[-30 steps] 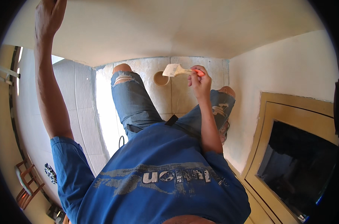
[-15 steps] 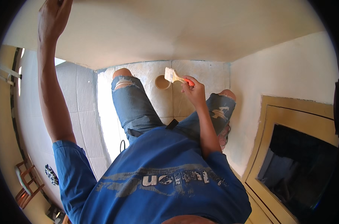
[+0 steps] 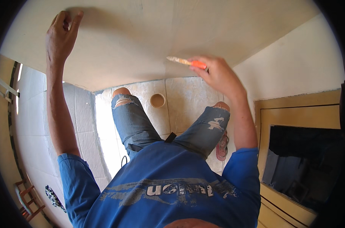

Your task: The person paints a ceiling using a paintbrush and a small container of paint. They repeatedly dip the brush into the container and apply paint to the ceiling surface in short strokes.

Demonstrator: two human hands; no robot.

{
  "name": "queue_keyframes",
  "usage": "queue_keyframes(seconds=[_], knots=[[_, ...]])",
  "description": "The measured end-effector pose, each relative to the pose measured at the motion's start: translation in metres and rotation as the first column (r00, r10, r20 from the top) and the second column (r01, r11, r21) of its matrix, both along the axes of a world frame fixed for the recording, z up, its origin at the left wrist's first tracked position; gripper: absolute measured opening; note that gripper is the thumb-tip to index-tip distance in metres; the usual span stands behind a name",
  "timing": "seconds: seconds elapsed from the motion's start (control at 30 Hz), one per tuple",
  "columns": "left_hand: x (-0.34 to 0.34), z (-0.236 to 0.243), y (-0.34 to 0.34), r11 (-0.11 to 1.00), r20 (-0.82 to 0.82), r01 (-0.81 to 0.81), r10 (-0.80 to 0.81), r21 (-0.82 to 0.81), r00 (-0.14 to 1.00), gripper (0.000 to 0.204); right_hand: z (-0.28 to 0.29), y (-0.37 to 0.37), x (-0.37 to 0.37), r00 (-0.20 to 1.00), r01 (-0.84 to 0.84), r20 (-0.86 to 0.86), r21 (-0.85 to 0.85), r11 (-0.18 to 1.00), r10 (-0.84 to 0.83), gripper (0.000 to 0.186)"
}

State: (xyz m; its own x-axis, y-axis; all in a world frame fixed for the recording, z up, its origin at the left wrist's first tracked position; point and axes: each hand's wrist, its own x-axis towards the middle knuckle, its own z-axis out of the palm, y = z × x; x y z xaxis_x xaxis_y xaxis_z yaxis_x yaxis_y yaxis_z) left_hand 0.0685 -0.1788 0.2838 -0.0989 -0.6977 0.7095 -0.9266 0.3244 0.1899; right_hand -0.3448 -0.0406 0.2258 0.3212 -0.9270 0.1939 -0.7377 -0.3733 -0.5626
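Observation:
My right hand [image 3: 222, 74] is closed round the orange handle of a paintbrush [image 3: 179, 60]. The brush is seen edge-on, its pale, paint-coated bristles pointing left near the cream wall [image 3: 142, 41]. I cannot tell whether the bristles touch the wall. High at the left, my left hand [image 3: 62, 36] is raised at the same wall, thumb and fingers partly apart and nothing visible in them. On the floor between my knees stands a round tub [image 3: 157, 100] of tan paint.
To the right is a yellow-brown frame [image 3: 265, 110] round a dark panel [image 3: 301, 163]. A pink sandal [image 3: 221, 149] shows beside my right leg. Floor tiles [image 3: 185, 98] meet the wall's foot. At the lower left are a brown wooden chair [image 3: 28, 201] and a black-and-white patterned item [image 3: 54, 197].
My right hand has carried the paintbrush up from above the floor to the wall and turned it edge-on. The view has tilted up, and my left hand shows more fully.

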Motion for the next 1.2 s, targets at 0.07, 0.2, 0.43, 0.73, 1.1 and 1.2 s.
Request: queue_keyframes(seconds=[0.07,0.2,0.43,0.73,1.1,1.2], knots=[[0.004,-0.001,-0.001,0.999,0.001,0.018,-0.018,-0.036,1.000,0.053,0.034,-0.015,0.004,0.995,-0.038,-0.092,-0.005,0.999,0.037,0.025],[0.006,-0.001,-0.001,0.999,0.013,0.026,-0.026,-0.029,1.000,0.055,0.092,-0.038,0.012,0.972,-0.069,-0.222,0.029,0.997,0.074,0.024],[-0.003,0.002,0.003,0.999,-0.057,0.041,-0.040,0.011,0.998,0.053,0.140,-0.048,0.023,0.949,-0.017,-0.314,0.020,1.000,0.023,0.024],[-0.006,0.005,0.005,0.998,-0.070,0.059,-0.058,0.002,0.996,0.053,0.243,-0.030,0.035,0.918,0.012,-0.395,-0.036,0.999,-0.025,0.021],[-0.006,0.006,0.010,0.997,-0.108,0.074,-0.072,0.015,0.992,0.052,0.301,-0.013,0.038,0.872,-0.158,-0.456,-0.606,0.780,-0.177,0.022],[-0.005,0.010,0.011,0.997,-0.104,0.070,-0.068,0.016,0.992,0.053,0.315,-0.007,0.037,0.858,-0.174,-0.464,-0.666,0.725,-0.220,0.022]])
